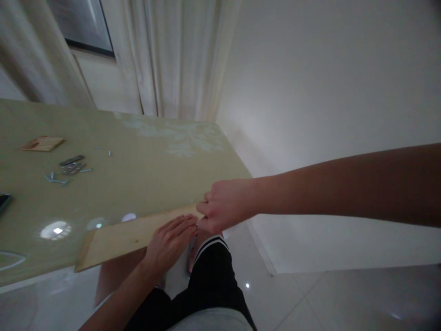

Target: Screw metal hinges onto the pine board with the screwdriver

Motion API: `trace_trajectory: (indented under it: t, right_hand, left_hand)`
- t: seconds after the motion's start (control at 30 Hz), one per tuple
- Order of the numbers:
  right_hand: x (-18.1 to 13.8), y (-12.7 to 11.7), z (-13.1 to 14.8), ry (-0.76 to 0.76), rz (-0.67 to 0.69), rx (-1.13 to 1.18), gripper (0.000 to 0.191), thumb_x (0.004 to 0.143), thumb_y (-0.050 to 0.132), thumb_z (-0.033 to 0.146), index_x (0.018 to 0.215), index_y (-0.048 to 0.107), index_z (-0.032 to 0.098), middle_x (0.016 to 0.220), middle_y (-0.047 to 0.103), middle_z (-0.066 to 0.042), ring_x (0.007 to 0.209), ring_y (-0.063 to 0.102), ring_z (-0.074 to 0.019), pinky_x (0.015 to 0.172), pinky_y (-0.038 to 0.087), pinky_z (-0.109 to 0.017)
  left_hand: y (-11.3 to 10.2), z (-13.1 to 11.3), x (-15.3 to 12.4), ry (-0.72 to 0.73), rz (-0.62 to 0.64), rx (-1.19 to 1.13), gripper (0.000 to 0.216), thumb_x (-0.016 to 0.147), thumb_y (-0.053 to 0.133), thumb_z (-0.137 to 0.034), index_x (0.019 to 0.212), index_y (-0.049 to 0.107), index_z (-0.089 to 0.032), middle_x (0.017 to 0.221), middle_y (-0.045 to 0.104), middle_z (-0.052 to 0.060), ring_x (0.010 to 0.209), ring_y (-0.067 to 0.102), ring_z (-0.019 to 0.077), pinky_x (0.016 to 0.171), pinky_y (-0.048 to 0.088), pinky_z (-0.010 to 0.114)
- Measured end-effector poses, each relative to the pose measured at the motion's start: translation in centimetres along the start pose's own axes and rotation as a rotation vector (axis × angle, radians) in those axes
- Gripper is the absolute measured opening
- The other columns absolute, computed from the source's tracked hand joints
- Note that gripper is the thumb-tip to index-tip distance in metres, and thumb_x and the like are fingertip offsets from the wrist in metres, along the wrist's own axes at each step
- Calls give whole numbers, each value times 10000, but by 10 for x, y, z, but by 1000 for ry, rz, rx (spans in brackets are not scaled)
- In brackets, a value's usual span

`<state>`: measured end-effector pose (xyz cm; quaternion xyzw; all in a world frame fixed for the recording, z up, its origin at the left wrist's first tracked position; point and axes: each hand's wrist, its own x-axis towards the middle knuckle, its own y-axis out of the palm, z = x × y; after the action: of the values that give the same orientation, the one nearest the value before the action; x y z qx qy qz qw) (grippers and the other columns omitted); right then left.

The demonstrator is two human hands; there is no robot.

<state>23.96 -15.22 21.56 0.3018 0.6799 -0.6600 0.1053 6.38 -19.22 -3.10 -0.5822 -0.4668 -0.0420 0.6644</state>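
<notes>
A long pale wooden board (pixel 120 239) lies along the near edge of the glossy green table (pixel 144 161), partly overhanging it. My left hand (pixel 170 241) rests flat on the board's right part, fingers stretched out. My right hand (pixel 223 204) reaches in from the right with its fingers pinched together at the board's right end. Between the two hands a small metal piece (pixel 197 225) shows; I cannot make out what it is.
On the table's left lie a small wooden piece (pixel 43 143), flat metal brackets (pixel 72 164) and loose screws (pixel 55 178). A dark object (pixel 4 201) sits at the left edge. Curtains (pixel 172 55) and a window stand behind. White tiled floor lies to the right.
</notes>
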Motion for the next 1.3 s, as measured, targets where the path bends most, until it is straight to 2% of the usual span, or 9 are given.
trace_trajectory:
  t: [0.17, 0.47, 0.63, 0.7, 0.83, 0.97, 1.03, 1.17, 1.3]
  right_hand:
    - [6, 3, -16, 613, 143, 584, 161, 775, 779, 225, 907, 730, 148, 776, 754, -63, 662, 684, -177, 545, 430, -251]
    - [-2, -2, 3, -43, 22, -72, 267, 1018, 491, 110, 1004, 751, 169, 1046, 768, -132, 897, 714, -231, 646, 459, -319]
    - [10, 0, -12, 516, 160, 405, 152, 837, 752, 255, 917, 759, 125, 807, 774, -106, 676, 702, -195, 598, 472, -282]
    - [18, -4, -21, 565, 246, 539, 252, 797, 806, 334, 893, 759, 105, 713, 752, -81, 615, 683, -179, 598, 478, -278]
    - [27, -15, -20, 307, 210, 250, 286, 805, 828, 329, 980, 769, 111, 864, 781, -122, 748, 709, -223, 624, 459, -300]
    - [19, -10, -10, -83, 47, -39, 184, 980, 592, 141, 1029, 764, 188, 1013, 785, -108, 873, 710, -223, 673, 438, -321]
    - [15, -2, -12, 3, 9, 11, 168, 976, 604, 154, 959, 769, 183, 964, 786, -105, 847, 711, -216, 661, 431, -313]
    - [15, 10, -29, 543, 183, 498, 297, 792, 836, 403, 871, 766, 125, 716, 750, -79, 641, 683, -192, 576, 427, -275]
    - [18, 0, -29, 561, 205, 543, 320, 813, 779, 432, 799, 765, 113, 677, 743, -90, 616, 658, -186, 602, 437, -294]
  left_hand:
    - [6, 0, -3, -34, 30, -23, 225, 1023, 570, -154, 1116, 770, -196, 1241, 792, 47, 1150, 741, 220, 1049, 592, 374]
    - [8, 0, -5, -24, 6, 11, 240, 1024, 553, -153, 1091, 777, -206, 1136, 815, 58, 1127, 746, 226, 1030, 601, 378]
    - [11, 0, -6, -14, 5, 8, 247, 1031, 538, -148, 1103, 769, -196, 1230, 791, 54, 1161, 734, 220, 1051, 596, 392]
    - [12, 0, -7, -10, 9, -3, 244, 1032, 543, -151, 1108, 770, -197, 1237, 789, 51, 1165, 732, 214, 1059, 591, 385]
    - [9, 0, -5, -24, -14, 3, 207, 1030, 581, -183, 1132, 761, -184, 1211, 797, 61, 1150, 739, 223, 1040, 597, 383]
    - [3, -2, -2, -26, 13, 3, 201, 1033, 569, -175, 1026, 767, -209, 1080, 821, 42, 1071, 759, 230, 989, 612, 382]
    - [3, -3, 0, -32, 2, 2, 198, 1041, 567, -183, 1040, 763, -202, 1096, 820, 39, 1081, 757, 223, 1007, 604, 378]
    - [5, -4, 1, -40, -58, -8, 181, 1048, 581, -203, 1095, 754, -179, 1175, 808, 33, 1128, 747, 197, 1056, 581, 353]
    - [4, -6, 4, -71, -60, -30, 173, 1041, 599, -214, 1062, 767, -184, 1139, 820, 27, 1096, 761, 193, 1028, 598, 340]
